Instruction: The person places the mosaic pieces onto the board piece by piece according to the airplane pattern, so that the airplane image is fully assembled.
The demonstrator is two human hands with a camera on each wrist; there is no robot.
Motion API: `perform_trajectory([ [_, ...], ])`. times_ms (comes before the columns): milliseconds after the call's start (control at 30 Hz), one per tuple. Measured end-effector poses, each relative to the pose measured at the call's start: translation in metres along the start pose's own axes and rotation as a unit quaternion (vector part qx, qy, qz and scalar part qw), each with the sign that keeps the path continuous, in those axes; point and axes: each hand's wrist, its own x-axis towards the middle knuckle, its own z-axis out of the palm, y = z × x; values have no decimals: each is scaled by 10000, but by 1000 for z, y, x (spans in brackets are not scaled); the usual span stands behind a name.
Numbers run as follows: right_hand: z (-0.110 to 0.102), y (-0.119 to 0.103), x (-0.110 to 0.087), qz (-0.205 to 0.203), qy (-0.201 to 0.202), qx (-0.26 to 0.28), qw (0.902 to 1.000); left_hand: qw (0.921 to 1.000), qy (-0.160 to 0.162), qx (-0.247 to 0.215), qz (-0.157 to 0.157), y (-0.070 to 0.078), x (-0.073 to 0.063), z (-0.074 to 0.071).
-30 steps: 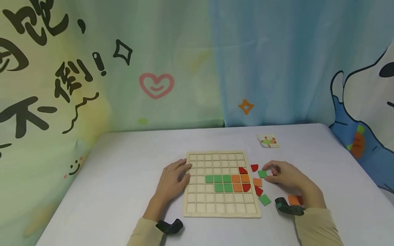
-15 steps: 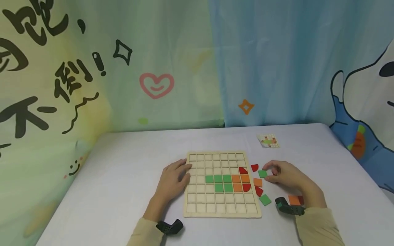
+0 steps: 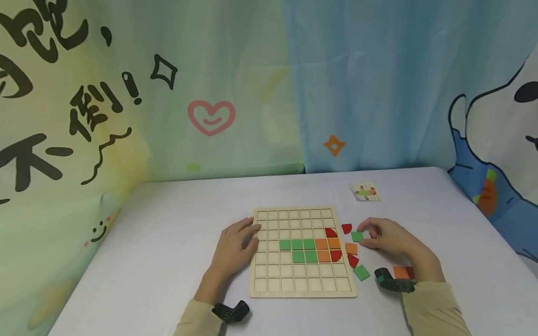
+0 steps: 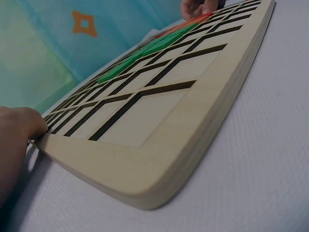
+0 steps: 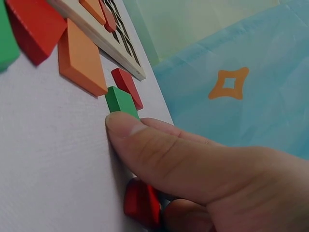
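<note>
My left hand [image 3: 236, 246] rests at the left edge of a wooden grid board [image 3: 302, 282], its fingertips touching the frame. Green square tiles [image 3: 297, 244], orange square tiles [image 3: 321, 244] and red rounded pieces [image 3: 336, 255] fill some cells right of the board's middle. Just past the right edge, my right hand [image 3: 388, 238] pinches a loose green square tile [image 3: 357, 236] between thumb and index finger. In the right wrist view that green tile [image 5: 120, 102] appears low over or on the cloth; which, I cannot tell. A red piece [image 5: 141, 202] lies beneath the same hand.
Along the board's right side lie a red piece [image 3: 346, 228], an orange tile [image 3: 351, 248], a red wedge [image 3: 353, 261] and another green tile [image 3: 361, 272]. An orange tile [image 3: 400, 272] sits by the right wrist. A patterned card [image 3: 365, 192] lies farther back.
Both hands keep almost the same place and pose, the right one at the green tile throughout. The head view has shifted slightly.
</note>
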Motion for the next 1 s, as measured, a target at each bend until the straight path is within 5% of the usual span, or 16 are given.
perform_trajectory([
  [1000,-1,1,0,102,49,58,9999,9998,-29,-199,-53,-1,-1,1],
])
